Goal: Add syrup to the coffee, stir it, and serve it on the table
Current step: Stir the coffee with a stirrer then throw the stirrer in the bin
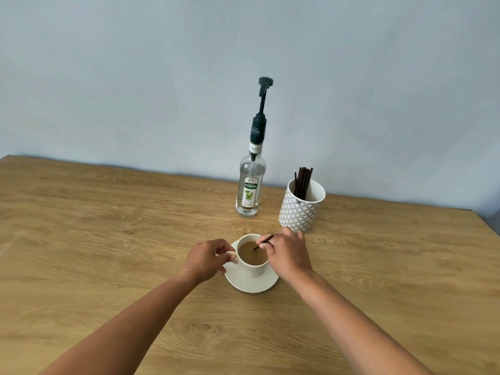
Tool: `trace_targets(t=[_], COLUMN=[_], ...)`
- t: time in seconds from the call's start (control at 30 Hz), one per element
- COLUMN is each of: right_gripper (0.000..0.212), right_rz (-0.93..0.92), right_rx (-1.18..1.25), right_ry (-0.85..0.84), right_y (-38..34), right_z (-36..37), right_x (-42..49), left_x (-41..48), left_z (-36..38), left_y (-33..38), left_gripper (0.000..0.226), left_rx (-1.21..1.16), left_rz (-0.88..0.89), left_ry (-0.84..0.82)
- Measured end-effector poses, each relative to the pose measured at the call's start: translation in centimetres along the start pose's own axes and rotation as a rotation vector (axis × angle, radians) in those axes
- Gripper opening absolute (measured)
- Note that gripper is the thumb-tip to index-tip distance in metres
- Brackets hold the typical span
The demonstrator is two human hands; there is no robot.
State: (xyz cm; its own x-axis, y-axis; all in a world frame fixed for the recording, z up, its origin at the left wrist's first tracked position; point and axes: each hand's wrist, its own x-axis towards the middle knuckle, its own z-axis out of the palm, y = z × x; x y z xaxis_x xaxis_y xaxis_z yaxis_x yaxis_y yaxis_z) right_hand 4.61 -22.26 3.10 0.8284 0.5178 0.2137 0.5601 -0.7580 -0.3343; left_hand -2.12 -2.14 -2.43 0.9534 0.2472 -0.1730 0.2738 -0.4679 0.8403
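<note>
A white cup [253, 267] of light-brown coffee stands on a white saucer [250, 284] in the middle of the wooden table [108, 226]. My left hand [207, 259] pinches the cup's handle on its left side. My right hand [288, 253] holds a dark stir stick [263, 241] whose lower end dips into the coffee. Behind the cup stands a clear glass syrup bottle [250, 190] with a dark pump on top, upright and untouched.
A white patterned holder [300, 209] with several dark stir sticks stands to the right of the bottle, just behind my right hand. A pale wall runs along the table's far edge.
</note>
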Motion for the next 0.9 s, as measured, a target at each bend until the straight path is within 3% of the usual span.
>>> trace_targets(t=[0.1, 0.3, 0.53, 0.9], right_gripper=[0.016, 0.015, 0.016, 0.015], right_rz=[-0.027, -0.014, -0.045, -0.054], right_rx=[-0.066, 0.108, -0.078, 0.096], right_ry=[-0.018, -0.066, -0.008, -0.048], right_y=[0.33, -0.44, 0.09, -0.31], right_z=[-0.20, 0.35, -0.21, 0.64], right_x=[-0.10, -0.39, -0.31, -0.41], left_x=[0.06, 0.14, 0.06, 0.08], left_z=[0.03, 0.12, 0.36, 0.31], left_y=[-0.02, -0.22, -0.31, -0.22], left_gripper=[0.011, 0.010, 0.014, 0.015], left_rx=[0.008, 0.016, 0.088, 0.141], left_rz=[0.001, 0.006, 0.038, 0.068], left_ry=[0.000, 0.000, 0.017, 0.023])
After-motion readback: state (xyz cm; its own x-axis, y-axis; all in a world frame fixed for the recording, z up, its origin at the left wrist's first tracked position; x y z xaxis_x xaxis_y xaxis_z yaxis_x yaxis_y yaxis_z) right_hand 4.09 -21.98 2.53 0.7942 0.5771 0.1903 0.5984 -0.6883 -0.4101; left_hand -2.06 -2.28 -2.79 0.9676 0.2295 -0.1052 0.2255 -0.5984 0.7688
